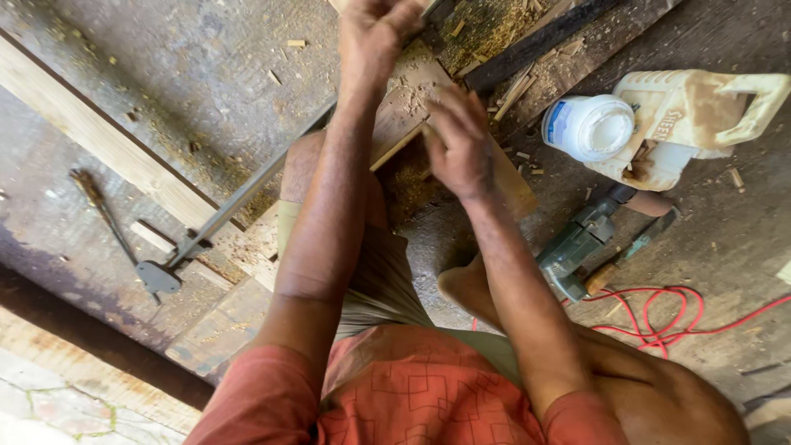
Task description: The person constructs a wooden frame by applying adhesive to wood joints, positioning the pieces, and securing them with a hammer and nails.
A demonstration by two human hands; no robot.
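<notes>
Lying slanted across the floor, a short wooden board is touched by both hands, and its long side runs from low on the left up toward the right. The right hand is set on the near part of the board, with the fingers bent and kept close together, pressing down on the edge. The left hand is placed farther up, at the far end, so the right hand is the nearer one. The left fingers look curled around something, maybe a small tool, but it cannot be told for sure because that part is blurred. Sawdust is seen past the board.
</notes>
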